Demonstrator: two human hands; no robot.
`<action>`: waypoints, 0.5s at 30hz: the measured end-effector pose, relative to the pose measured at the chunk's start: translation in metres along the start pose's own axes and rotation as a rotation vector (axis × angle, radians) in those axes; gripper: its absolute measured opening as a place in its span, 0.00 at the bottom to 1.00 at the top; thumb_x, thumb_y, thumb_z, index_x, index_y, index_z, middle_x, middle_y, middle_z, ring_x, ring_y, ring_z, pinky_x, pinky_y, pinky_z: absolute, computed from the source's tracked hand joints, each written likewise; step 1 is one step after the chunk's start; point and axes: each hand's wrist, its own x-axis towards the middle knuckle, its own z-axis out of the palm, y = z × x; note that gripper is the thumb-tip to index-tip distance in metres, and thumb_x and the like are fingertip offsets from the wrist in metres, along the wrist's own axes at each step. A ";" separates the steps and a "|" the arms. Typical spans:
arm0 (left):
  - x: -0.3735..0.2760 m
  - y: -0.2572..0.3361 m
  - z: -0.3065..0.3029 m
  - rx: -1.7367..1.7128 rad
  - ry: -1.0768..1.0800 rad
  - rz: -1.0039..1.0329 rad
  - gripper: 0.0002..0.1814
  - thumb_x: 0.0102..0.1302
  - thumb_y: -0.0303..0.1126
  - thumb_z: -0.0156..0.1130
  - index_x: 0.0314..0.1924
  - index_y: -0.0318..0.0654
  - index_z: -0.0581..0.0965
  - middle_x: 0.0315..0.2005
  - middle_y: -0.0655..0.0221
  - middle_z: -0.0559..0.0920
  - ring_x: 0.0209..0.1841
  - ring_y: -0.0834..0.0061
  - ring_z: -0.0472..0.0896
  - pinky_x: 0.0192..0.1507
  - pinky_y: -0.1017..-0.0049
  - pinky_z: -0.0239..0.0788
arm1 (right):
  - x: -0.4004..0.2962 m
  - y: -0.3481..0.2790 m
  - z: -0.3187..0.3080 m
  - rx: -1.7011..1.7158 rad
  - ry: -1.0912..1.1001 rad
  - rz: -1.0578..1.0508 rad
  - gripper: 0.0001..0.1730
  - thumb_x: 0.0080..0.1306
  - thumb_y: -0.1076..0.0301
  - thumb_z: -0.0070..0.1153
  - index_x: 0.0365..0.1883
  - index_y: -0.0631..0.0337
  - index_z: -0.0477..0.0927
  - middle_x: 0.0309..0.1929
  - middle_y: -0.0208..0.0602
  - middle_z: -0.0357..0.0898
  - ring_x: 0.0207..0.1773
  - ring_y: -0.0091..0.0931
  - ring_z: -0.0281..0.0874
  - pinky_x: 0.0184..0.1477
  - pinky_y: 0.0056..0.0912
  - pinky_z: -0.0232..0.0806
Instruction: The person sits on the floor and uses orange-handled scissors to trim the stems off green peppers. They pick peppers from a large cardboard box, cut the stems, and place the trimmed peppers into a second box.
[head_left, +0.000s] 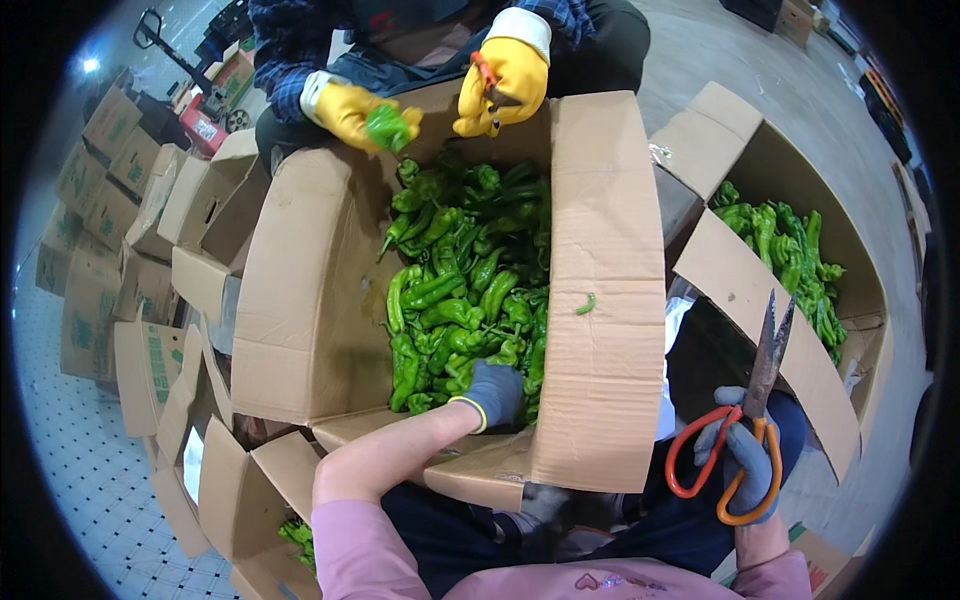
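Note:
Green peppers (450, 300) fill much of the open cardboard box (600, 375) in front of me. My left hand (493, 394), in a grey glove, reaches over the near edge and touches the peppers; its fingers are hidden among them. My right hand (750, 457), also gloved in grey, holds scissors (761, 390) with red and orange handles at the right, outside the box. Their rusty blades point up and are slightly apart. A small green stem piece (586, 304) lies on the right flap.
Opposite me, a person in yellow gloves holds a green pepper (388, 127) and red-handled cutters (486, 71) over the far edge. Another box of peppers (795, 255) stands right. Cardboard boxes (202, 210) crowd the left, near a pallet jack (176, 60). Leafy-looking green produce (298, 538) shows lower left.

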 end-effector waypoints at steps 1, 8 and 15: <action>0.000 -0.004 -0.002 -0.043 -0.043 -0.027 0.21 0.58 0.41 0.59 0.50 0.41 0.77 0.45 0.62 0.82 0.49 0.65 0.81 0.46 0.57 0.67 | 0.000 0.000 -0.002 0.007 -0.005 0.000 0.27 0.61 0.65 0.52 0.56 0.69 0.67 0.30 0.44 0.79 0.30 0.29 0.78 0.37 0.28 0.73; 0.000 -0.005 0.017 -0.132 0.042 -0.042 0.25 0.56 0.42 0.59 0.51 0.34 0.75 0.47 0.53 0.80 0.50 0.57 0.80 0.48 0.61 0.73 | -0.003 -0.003 -0.009 0.046 -0.049 -0.006 0.24 0.63 0.67 0.51 0.56 0.68 0.68 0.31 0.43 0.79 0.33 0.28 0.79 0.40 0.27 0.73; -0.018 -0.020 0.011 -0.247 -0.051 -0.153 0.22 0.54 0.41 0.60 0.46 0.34 0.78 0.38 0.51 0.83 0.40 0.55 0.83 0.42 0.61 0.75 | -0.004 -0.004 -0.013 0.029 -0.050 -0.034 0.24 0.63 0.66 0.51 0.56 0.68 0.68 0.30 0.43 0.79 0.31 0.28 0.79 0.38 0.26 0.72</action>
